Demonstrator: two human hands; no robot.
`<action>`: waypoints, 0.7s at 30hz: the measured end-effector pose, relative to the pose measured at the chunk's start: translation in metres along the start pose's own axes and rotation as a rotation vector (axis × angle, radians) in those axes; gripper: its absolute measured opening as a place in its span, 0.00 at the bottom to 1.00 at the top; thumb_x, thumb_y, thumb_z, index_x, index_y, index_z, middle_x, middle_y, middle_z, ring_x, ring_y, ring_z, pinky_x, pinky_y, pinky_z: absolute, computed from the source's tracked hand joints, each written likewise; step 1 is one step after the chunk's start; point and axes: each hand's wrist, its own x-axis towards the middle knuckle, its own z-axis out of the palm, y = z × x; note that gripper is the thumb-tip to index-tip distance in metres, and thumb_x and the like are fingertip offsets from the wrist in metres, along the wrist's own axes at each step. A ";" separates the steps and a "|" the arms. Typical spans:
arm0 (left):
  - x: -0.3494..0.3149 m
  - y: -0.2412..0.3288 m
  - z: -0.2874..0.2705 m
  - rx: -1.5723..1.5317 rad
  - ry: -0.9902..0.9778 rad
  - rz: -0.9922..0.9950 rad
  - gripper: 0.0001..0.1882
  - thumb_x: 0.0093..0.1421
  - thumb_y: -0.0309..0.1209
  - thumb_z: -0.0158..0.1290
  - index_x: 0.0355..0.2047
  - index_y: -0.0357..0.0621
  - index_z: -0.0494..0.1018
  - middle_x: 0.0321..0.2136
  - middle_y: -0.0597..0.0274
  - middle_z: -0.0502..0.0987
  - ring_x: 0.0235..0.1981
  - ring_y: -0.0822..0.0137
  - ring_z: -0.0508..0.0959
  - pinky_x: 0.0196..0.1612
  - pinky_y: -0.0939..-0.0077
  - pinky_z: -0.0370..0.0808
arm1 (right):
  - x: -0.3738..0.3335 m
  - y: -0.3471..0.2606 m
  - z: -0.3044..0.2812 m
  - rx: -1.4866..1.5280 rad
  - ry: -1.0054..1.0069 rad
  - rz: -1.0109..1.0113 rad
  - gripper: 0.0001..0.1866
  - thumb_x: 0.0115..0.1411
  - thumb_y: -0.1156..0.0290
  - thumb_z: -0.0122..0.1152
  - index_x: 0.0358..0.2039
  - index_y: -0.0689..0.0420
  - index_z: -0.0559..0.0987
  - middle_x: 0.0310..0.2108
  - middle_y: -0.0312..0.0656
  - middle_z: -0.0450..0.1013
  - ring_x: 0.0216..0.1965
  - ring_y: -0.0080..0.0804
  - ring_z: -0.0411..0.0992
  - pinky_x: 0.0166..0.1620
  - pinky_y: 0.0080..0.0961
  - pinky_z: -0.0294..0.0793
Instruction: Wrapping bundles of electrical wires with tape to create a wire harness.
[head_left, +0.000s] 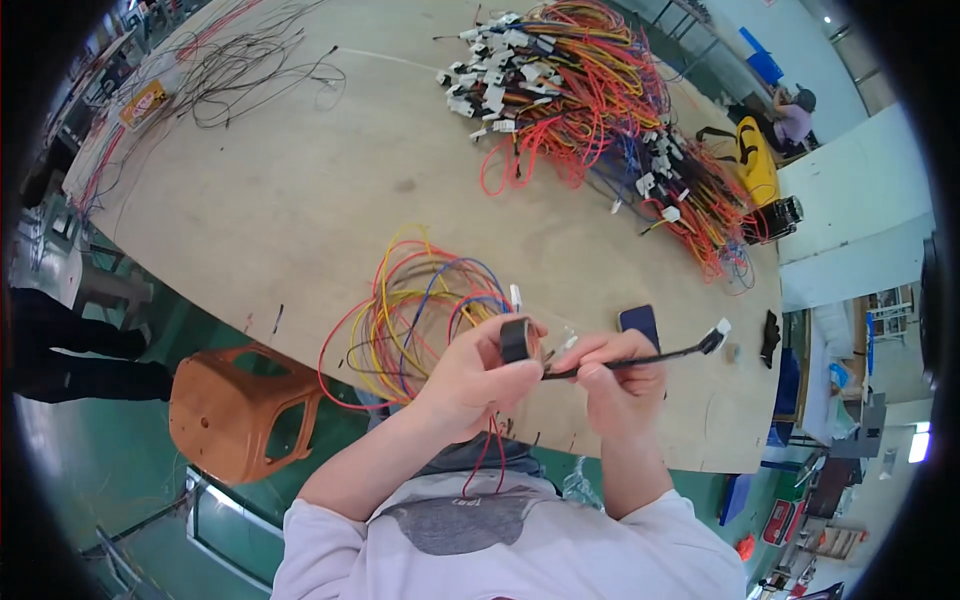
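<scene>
White shirt [620, 550] fabric sits closest, behind both hands. Ahead of them spreads the wide pale desk [290, 190], with a big heap of red, yellow and blue wires [595, 90] far forward and to their right. Nearer, a loose coil of coloured wires [405, 315] lies forward-left, partly hidden by the left hand [475, 378]. The right hand [625, 378] pinches a black-wrapped cable [682, 354] that runs from beside the left thumb out rightward. Just beyond the right hand rests a dark phone [638, 321]. The left hand grasps a black tape roll [515, 342]. Right of both hands, a white connector [723, 329] tips the cable.
</scene>
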 end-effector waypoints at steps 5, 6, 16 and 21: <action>-0.004 0.003 -0.002 -0.141 0.015 0.120 0.17 0.46 0.22 0.49 0.39 0.38 0.64 0.26 0.65 0.67 0.17 0.77 0.64 0.19 0.86 0.59 | 0.004 -0.003 -0.001 0.045 0.213 0.018 0.02 0.52 0.78 0.53 0.26 0.62 0.70 0.26 0.47 0.72 0.25 0.24 0.69 0.29 0.18 0.69; -0.006 0.002 -0.002 0.025 -0.097 0.205 0.15 0.46 0.24 0.50 0.36 0.38 0.66 0.28 0.64 0.67 0.20 0.77 0.65 0.22 0.86 0.60 | 0.004 -0.002 -0.002 0.042 0.186 0.007 0.02 0.52 0.78 0.53 0.26 0.62 0.70 0.26 0.47 0.72 0.25 0.24 0.69 0.29 0.18 0.69; 0.003 -0.027 0.001 0.852 -0.021 0.566 0.09 0.46 0.22 0.55 0.29 0.39 0.69 0.24 0.64 0.68 0.24 0.73 0.68 0.25 0.80 0.66 | -0.011 -0.005 0.003 -0.419 0.231 -0.243 0.05 0.51 0.74 0.50 0.29 0.61 0.70 0.24 0.42 0.70 0.24 0.24 0.66 0.29 0.17 0.66; 0.004 -0.048 -0.003 1.014 -0.008 0.769 0.18 0.45 0.22 0.53 0.37 0.37 0.61 0.22 0.60 0.67 0.24 0.65 0.68 0.26 0.74 0.66 | -0.006 0.022 -0.022 -0.625 0.121 -0.120 0.23 0.57 0.57 0.49 0.44 0.65 0.70 0.29 0.48 0.73 0.26 0.29 0.70 0.32 0.17 0.68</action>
